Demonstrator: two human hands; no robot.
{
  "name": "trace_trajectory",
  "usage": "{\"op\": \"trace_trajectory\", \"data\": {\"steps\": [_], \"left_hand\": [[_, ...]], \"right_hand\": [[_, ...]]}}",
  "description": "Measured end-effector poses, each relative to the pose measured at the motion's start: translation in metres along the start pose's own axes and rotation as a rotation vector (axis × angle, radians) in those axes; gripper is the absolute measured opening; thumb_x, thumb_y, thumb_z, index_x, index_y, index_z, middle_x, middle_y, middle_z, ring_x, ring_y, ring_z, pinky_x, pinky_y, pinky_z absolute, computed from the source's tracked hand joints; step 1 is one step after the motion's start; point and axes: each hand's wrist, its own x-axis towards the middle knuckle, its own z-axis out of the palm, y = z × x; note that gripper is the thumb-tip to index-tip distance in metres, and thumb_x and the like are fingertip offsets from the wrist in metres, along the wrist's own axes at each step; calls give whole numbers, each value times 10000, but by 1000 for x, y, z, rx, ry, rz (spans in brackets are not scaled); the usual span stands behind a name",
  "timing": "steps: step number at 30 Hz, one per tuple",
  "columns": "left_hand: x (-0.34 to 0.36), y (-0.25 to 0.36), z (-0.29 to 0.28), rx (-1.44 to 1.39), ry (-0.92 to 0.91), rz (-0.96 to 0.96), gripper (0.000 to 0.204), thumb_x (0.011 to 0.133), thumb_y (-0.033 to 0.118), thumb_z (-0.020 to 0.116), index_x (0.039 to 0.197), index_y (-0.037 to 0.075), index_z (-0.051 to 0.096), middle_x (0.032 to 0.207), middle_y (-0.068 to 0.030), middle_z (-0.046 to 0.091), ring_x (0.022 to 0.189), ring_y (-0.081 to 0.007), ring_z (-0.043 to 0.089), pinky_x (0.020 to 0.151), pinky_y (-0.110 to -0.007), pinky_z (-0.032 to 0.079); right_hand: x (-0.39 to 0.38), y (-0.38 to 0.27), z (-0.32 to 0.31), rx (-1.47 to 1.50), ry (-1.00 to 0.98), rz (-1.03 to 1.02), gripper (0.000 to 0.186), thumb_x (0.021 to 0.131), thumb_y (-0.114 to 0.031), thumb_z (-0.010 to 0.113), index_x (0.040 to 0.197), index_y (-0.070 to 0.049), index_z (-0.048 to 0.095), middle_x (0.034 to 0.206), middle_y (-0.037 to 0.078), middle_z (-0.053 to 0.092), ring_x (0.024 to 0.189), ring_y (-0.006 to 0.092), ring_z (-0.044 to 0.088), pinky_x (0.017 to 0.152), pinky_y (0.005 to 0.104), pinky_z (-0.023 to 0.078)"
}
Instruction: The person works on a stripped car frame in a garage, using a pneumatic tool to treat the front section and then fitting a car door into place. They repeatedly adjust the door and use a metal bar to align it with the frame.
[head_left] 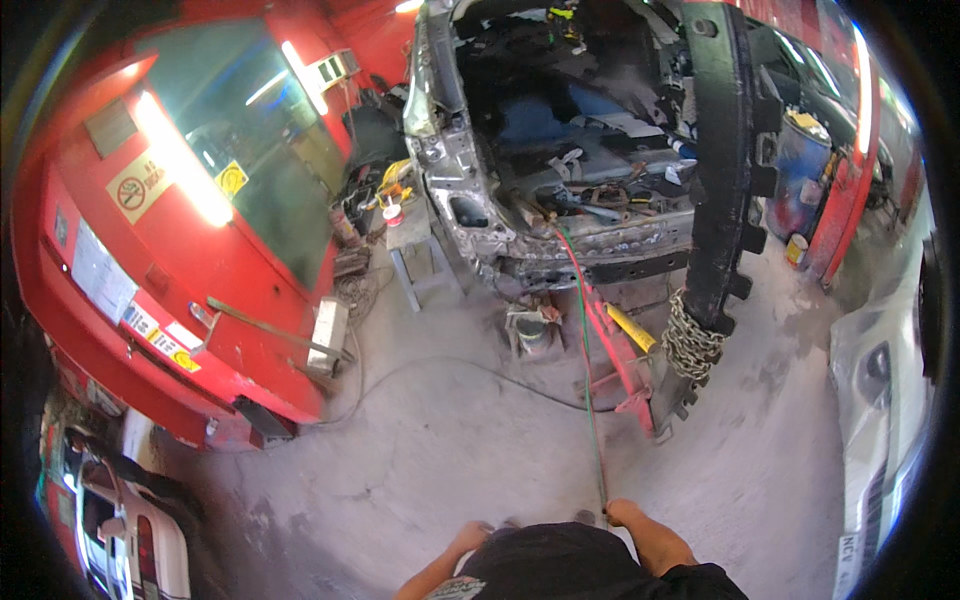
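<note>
Low in the head view, my right hand is closed at the near end of a thin green hose. The hose runs up from that hand towards the rear of a stripped car body. Left of it, my left hand hangs beside my dark shirt; its fingers are partly hidden and too small to read. Between the hose and a tall black notched steel post lies a red frame arm with a yellow cylinder. A chain is wound round the post's lower part.
A small grey stool holds a red-and-white cup. On the floor stand a bucket and a white box; a dark cable crosses the concrete. A blue drum and a white car are on the right, a red booth on the left.
</note>
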Motion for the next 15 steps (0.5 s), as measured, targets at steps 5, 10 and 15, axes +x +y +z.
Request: {"op": "trace_trajectory", "data": {"steps": [5,10,15], "left_hand": [[-2,15,-27,-274,73,-402,349,777,232,577,1058,90,728,1034,-198,698,982,-349,668,893,-409,506],[-1,5,-57,-276,114,-410,351,758,189,545,1039,90,730,997,-224,690,964,-357,669,875,-426,512],[0,-48,-81,-243,269,-379,351,763,187,537,1040,89,730,941,-217,699,911,-370,678,844,-429,527]], "right_hand": [[-7,-8,-8,61,-14,-49,411,789,-159,550,1181,-143,673,1117,164,676,1040,355,635,893,459,509],[-3,-27,-29,62,28,-21,396,783,-139,538,1151,-136,685,1086,189,678,1033,363,634,907,455,499],[12,-74,-76,6,27,-18,403,786,-118,518,1151,-140,688,1070,200,678,1005,375,640,898,464,502]]}}
